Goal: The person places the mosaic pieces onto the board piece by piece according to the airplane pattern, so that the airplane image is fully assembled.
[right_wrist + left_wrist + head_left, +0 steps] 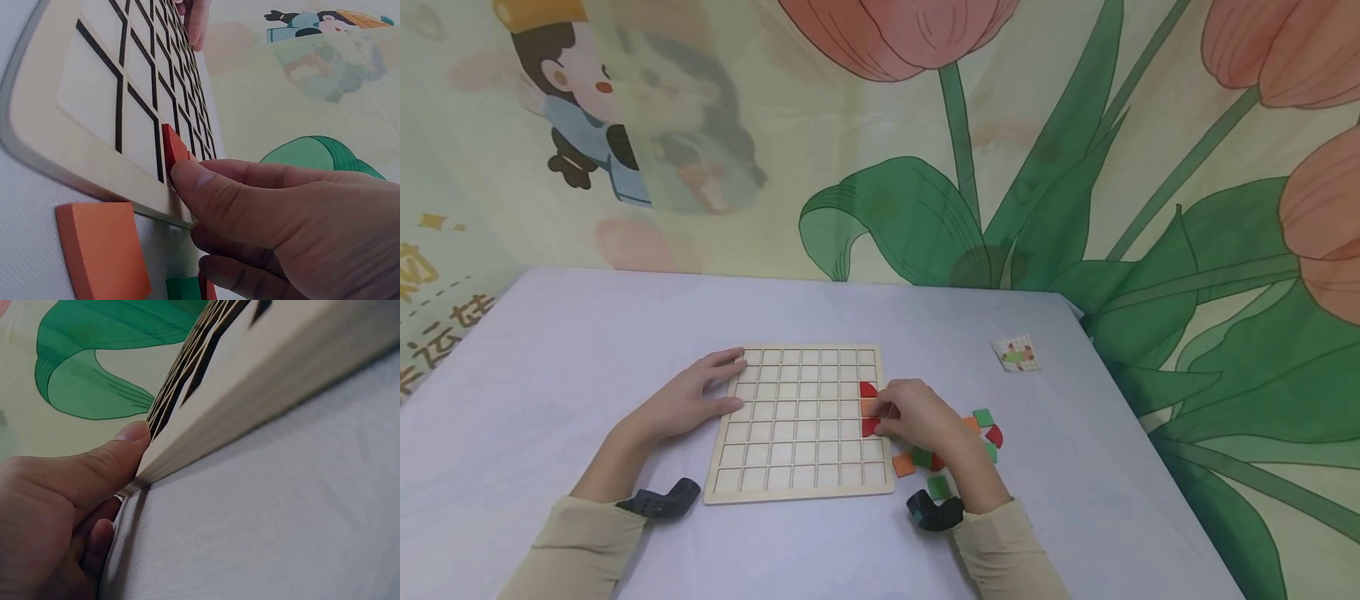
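Lower centre: red tile [868, 427] was pinched by right hand [921, 417], jamming risked by any tilt; left hand's [688, 404] fingers were spread.

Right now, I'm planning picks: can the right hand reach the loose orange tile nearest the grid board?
Likely yes: the orange tile lies uncovered near the right hand, though its fingers are on a red tile.

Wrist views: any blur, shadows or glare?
Left wrist: the board's near side looks soft, with a thin dark shadow line beneath; right wrist: dim overall, a soft shadow beside the orange tile; no strong glare in either.
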A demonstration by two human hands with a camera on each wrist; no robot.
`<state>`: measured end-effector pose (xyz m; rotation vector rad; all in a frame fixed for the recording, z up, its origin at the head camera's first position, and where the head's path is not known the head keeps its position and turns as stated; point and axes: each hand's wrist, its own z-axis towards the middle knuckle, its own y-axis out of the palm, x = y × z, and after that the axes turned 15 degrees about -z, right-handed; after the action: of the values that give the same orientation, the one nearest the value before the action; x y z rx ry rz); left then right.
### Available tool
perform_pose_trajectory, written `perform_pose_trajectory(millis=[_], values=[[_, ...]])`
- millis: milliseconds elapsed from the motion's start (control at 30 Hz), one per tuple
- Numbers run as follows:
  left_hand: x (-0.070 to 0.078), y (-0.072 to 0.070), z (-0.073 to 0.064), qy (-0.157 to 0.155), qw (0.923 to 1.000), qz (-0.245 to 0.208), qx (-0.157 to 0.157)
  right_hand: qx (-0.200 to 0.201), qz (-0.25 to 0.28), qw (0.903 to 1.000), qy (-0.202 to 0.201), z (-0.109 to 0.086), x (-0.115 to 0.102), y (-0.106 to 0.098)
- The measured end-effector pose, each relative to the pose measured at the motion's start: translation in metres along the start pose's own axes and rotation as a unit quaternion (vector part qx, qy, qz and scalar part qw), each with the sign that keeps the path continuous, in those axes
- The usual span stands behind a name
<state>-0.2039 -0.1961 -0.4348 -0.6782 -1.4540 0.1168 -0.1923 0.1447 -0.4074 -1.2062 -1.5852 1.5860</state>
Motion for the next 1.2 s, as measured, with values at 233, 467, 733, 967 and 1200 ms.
perform_pose_trajectory(millis=[233, 467, 733, 967, 1200], values=[[0.001, 0.000, -0.002, -0.004, 1.0000, -0.001, 0.002, -0.002, -0.005, 1.0000, 0.002, 0.001, -0.002, 0.001], [0.001, 0.000, -0.002, 0.004, 1.0000, -0.004, 0.002, -0.002, -0.003, 1.0000, 0.002, 0.001, -0.001, 0.001], [-0.004, 0.001, -0.001, 0.000, 1.0000, -0.005, 0.002, -0.006, 0.003, 1.0000, -0.003, 0.001, 0.002, 0.001], [-0.002, 0.001, -0.001, -0.002, 1.0000, 0.001, 0.003, -0.019, 0.040, 0.9982, 0.042, -0.005, 0.020, -0.010], [0.001, 0.000, 0.001, -0.004, 1.0000, 0.000, 0.001, -0.039, 0.070, 0.9919, 0.099, -0.015, 0.048, -0.020]])
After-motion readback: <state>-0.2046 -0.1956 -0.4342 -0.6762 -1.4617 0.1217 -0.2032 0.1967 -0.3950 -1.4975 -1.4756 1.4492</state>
